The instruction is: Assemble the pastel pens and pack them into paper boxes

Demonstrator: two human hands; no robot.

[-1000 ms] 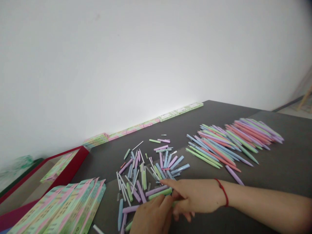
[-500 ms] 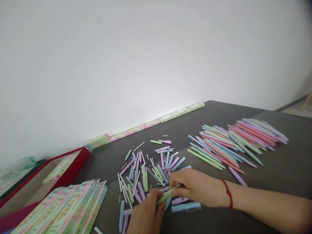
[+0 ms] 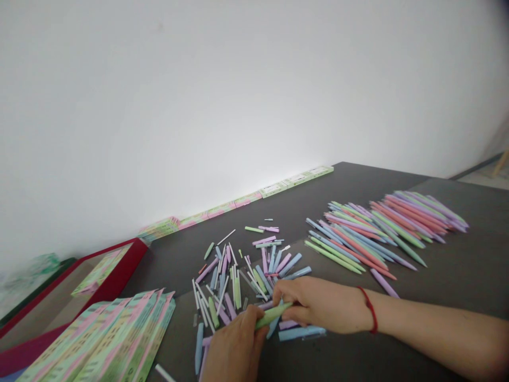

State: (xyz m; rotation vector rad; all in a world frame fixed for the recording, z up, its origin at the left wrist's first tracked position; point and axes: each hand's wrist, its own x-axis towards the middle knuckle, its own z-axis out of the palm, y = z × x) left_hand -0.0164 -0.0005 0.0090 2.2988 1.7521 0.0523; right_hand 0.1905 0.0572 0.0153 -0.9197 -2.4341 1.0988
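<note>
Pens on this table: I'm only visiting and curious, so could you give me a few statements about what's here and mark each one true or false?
1. The right hand wears a red cord at the wrist. True.
2. The left hand is empty. False: it grips a green pen, which the right hand also touches.
3. The long pens on the right all point roughly one way. True.
4. The loose heap by the hands is all blue. False: it mixes blue, green, purple, pink and white pieces.

A dark grey table [image 3: 382, 183] is carrying two lots of pens: a loose heap of pastel pen parts [image 3: 234, 281] and a fanned pile of whole pens [image 3: 382, 233]. Pink-and-green printed card strips [image 3: 107, 339] are lying beside them — at the near corner.
</note>
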